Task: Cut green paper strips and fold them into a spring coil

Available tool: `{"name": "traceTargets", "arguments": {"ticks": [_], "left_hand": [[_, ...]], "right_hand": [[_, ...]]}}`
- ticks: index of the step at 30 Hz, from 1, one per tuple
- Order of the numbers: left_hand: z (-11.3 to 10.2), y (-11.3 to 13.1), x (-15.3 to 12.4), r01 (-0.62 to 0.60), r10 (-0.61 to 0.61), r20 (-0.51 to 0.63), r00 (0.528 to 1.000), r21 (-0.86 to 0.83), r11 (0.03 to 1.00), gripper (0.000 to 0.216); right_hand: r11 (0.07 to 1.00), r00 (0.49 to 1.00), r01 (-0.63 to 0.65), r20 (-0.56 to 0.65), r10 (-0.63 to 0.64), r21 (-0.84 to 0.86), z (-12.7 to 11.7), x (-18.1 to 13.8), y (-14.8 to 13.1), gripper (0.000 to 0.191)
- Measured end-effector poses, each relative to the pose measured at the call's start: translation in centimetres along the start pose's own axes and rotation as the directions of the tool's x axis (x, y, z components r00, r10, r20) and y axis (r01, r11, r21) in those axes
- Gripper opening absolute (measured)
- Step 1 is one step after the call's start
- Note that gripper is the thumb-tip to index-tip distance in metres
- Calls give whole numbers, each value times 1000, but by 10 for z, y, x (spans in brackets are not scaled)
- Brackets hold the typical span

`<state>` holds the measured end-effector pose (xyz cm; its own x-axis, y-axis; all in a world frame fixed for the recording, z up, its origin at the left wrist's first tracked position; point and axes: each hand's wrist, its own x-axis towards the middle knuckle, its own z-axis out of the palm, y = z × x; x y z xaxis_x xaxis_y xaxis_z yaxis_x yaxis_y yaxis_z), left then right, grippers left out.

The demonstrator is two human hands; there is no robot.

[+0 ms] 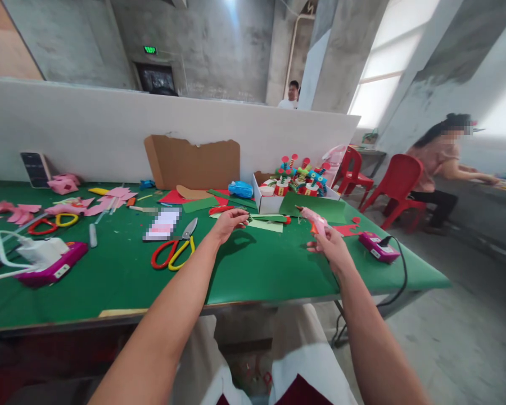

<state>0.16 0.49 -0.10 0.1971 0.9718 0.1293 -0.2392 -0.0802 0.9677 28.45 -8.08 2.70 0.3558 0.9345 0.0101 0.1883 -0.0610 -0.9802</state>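
Note:
My left hand point(231, 222) is closed in a pinch above the green tabletop. Between its fingertips is a small, dark green striped piece point(249, 218), too small to make out well. Fingers wrapped round its grip, my right hand point(332, 246) holds a pink hot glue gun point(314, 218). Its nozzle points left, toward my left hand, with a gap between. Behind the hands lie pale green paper strips point(267, 225) and a dark green paper sheet point(320, 208). Large scissors point(190, 228) with red and yellow handles rest left of my left hand.
A white box point(262, 205) holds several colourful craft figures point(295, 175). Purple power strips sit at right point(378, 247) and left point(63, 269), with cables. Cardboard point(194, 163) leans on a white partition point(88, 129). Pink paper scraps lie left. Another person point(436, 152) sits at right beyond red chairs.

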Motion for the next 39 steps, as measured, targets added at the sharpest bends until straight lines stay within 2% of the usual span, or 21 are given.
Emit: {"name": "traceTargets", "arguments": {"ticks": [1, 2, 4, 5, 7, 9, 12, 14, 16, 19, 22, 25, 30, 39], "left_hand": [[0, 1, 0, -4, 4, 1, 1000, -16, 1000, 38], [0, 2, 0, -5, 5, 2, 1000, -29, 1000, 39], [0, 3, -1, 1, 0, 4, 1000, -43, 999, 41], [0, 4, -1, 5, -5, 6, 1000, -45, 999, 42], [0, 4, -1, 9, -9, 12, 1000, -44, 999, 43], [1, 3, -1, 3, -3, 13, 1000, -41, 999, 43], [2, 2, -1, -4, 4, 7, 1000, -44, 999, 44], [2, 1, -2, -7, 7, 5, 1000, -38, 999, 44], [2, 1, -2, -13, 13, 2, 1000, -23, 1000, 44], [1, 2, -2, -15, 15, -2, 1000, -3, 1000, 44], [1, 2, -2, -9, 9, 1, 1000, 4, 1000, 44], [1, 3, -2, 3, -3, 6, 1000, 11, 1000, 42], [0, 4, -2, 14, -14, 10, 1000, 19, 1000, 42], [0, 4, -2, 14, -14, 7, 1000, 21, 1000, 44]], "right_hand": [[984, 998, -39, 58, 29, 172, 6, -4, -5, 17], [943, 981, -120, 185, 64, 310, 12, -8, -10, 18], [805, 906, -308, 414, 85, 507, 25, -15, -17, 12], [727, 867, -384, 492, 73, 569, 31, -18, -19, 8], [604, 819, -471, 573, 28, 643, 42, -22, -21, 8], [576, 809, -487, 588, 15, 656, 52, -24, -21, 12], [706, 864, -365, 503, 15, 606, 64, -26, -23, 19], [825, 902, -197, 427, -59, 529, 69, -26, -25, 29], [914, 905, -12, 393, -162, 405, 73, -25, -27, 38], [956, 891, 210, 362, -274, 207, 76, -22, -29, 44], [935, 884, 343, 302, -355, 97, 75, -20, -28, 42], [913, 876, 408, 275, -395, 12, 74, -22, -28, 37], [891, 875, 440, 276, -398, -111, 73, -27, -30, 33], [878, 870, 461, 260, -419, -131, 75, -28, -33, 30]]}}
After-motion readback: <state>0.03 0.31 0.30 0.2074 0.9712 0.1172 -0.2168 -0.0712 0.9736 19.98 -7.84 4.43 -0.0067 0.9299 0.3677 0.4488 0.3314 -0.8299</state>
